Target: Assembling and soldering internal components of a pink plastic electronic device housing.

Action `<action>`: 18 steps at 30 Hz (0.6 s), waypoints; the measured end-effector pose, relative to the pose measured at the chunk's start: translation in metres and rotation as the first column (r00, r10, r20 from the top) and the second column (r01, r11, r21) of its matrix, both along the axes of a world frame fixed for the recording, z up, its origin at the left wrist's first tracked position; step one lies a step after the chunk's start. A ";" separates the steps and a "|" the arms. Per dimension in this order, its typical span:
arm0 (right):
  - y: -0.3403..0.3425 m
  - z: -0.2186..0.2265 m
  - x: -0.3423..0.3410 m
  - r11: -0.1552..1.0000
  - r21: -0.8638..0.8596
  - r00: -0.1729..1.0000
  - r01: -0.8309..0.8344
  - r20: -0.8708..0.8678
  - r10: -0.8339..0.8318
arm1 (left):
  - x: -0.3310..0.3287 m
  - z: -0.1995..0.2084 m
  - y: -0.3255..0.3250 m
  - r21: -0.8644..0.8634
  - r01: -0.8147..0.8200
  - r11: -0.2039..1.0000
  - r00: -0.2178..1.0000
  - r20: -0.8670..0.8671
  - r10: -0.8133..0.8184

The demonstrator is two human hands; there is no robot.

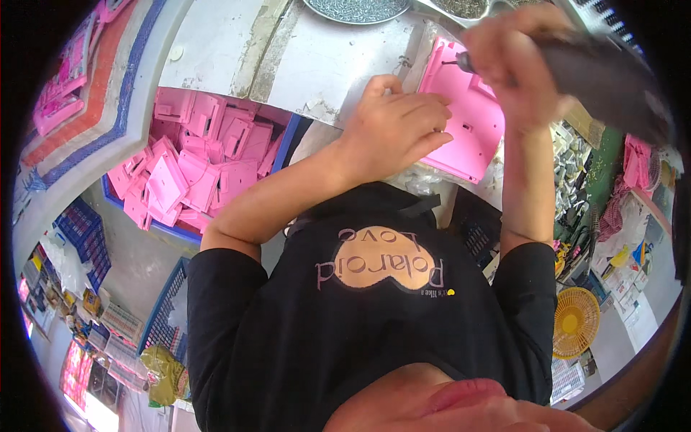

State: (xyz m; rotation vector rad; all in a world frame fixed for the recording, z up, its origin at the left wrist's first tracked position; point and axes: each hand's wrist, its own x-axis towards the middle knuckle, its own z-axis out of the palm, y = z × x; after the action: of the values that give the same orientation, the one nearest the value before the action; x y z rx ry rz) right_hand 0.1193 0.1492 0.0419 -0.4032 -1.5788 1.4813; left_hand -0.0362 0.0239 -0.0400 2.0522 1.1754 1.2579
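A blue crate (290, 140), below the table's near edge at left, holds a loose heap of pink plastic parts (191, 173), flat and square-cornered. A round metal tray (360, 22) at the far side contains many small shiny metal pieces. The pink panel (468, 137), smooth and shallow with raised ribs, lies at the right of the scuffed white table (324, 61). The left hand (399, 119) rests over the panel's left edge, its fingers loosely bent and slightly parted, grasping nothing fully. The right hand (515, 61) is closed around a dark power driver (604, 79); its thin bit points toward the panel's far left corner, though motion blur leaves contact uncertain. A stretch of tabletop extends between the tray and the left forearm.
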 end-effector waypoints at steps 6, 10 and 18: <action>-0.024 0.045 0.021 0.955 0.074 0.954 -0.288 -0.058 0.293 | -0.014 0.009 0.008 0.054 -0.084 0.995 0.997 0.003 0.084; -0.038 0.043 0.014 0.967 0.071 0.969 -0.244 -0.019 0.246 | -0.015 0.008 0.007 0.103 -0.100 0.990 0.995 0.005 0.100; -0.043 0.033 0.009 0.973 0.074 0.973 -0.217 -0.060 0.221 | -0.036 0.013 0.027 0.150 0.092 0.984 0.994 -0.065 -0.083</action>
State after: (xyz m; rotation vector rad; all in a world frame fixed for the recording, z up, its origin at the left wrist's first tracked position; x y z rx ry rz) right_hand 0.1282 0.1063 0.0745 -0.1412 -1.6546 1.5852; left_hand -0.0723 0.0505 -0.0268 2.2404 1.0292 1.2887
